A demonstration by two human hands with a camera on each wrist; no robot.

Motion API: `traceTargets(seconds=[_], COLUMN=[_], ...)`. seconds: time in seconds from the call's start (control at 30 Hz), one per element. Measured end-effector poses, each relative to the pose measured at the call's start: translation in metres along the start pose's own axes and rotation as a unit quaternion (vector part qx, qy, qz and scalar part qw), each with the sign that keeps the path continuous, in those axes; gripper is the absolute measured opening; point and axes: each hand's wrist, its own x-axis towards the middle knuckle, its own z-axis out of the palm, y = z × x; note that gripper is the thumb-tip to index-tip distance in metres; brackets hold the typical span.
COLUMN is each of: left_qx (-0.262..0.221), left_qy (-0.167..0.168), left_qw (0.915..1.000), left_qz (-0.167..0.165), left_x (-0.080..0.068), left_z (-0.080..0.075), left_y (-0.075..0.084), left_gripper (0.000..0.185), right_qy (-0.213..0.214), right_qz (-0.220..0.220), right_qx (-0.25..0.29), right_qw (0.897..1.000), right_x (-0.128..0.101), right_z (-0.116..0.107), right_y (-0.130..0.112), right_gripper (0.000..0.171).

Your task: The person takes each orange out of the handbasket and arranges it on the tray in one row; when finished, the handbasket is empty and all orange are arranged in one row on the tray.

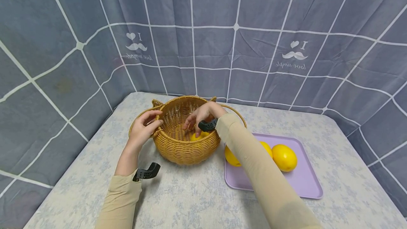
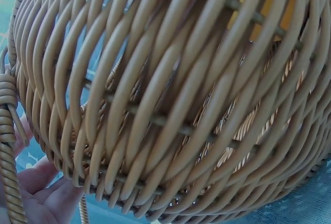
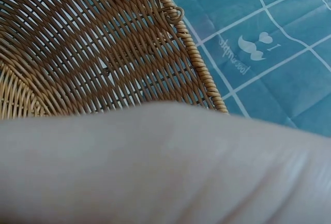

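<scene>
A: Status on the fruit transfer?

B: Judging by layout, roughly a third in. One round yellow citrus fruit [image 1: 199, 136] sits inside the round woven wicker basket [image 1: 178, 147], low on the near side. Two more yellow fruits [image 1: 284, 157] are on the flat lilac plastic tray [image 1: 305, 183], just right of the basket; one of them [image 1: 231, 157] is half hidden behind the right forearm.

A: Hands?

B: Well apart, one on each side of the basket. Left hand [image 1: 144, 127] grips the basket rim at its left edge, fingers curled over the rim, thumb outside; the left wrist view shows the palm [image 2: 46, 198] against the weave. Right hand [image 1: 203, 114] reaches down into the basket, fingers [image 1: 190, 123] pointing at the fruit inside. Can't tell if it's holding the fruit or just above it; the right wrist view is mostly blocked by a pale blur, only basket interior [image 3: 103, 53] visible.

A: Anything else?

B: Basket stands upright on the floral-print worktop [image 1: 190, 197], handles folded down. My read: one in, two left.
</scene>
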Motion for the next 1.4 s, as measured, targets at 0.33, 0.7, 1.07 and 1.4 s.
traceTargets(seconds=[0.33,0.7,1.07,1.4], left_qx=[0.011,0.017,0.008,0.01], left_qy=[0.003,0.001,0.004,0.005], left_qw=[0.9999,0.9998,0.9999,0.9999], left_qz=[-0.006,-0.013,-0.01,-0.01], left_x=[0.0001,-0.0008,0.0,-0.0005], left_z=[-0.0001,-0.0006,0.0003,0.0009], left_y=[0.0005,0.002,0.0017,0.0022], left_gripper=[0.035,0.036,0.035,0.035], right_qy=[-0.014,-0.022,-0.071,-0.092], right_qz=[-0.073,-0.006,-0.031,-0.023], right_qx=[-0.015,0.032,0.05,0.059], right_qw=[0.997,0.999,0.996,0.994], right_x=[0.0047,0.0002,0.0023,0.0002], right_z=[-0.002,0.0025,0.003,0.0027], right_y=[0.0021,-0.0002,0.0027,0.002], right_gripper=[0.074,0.068,0.059,0.055])
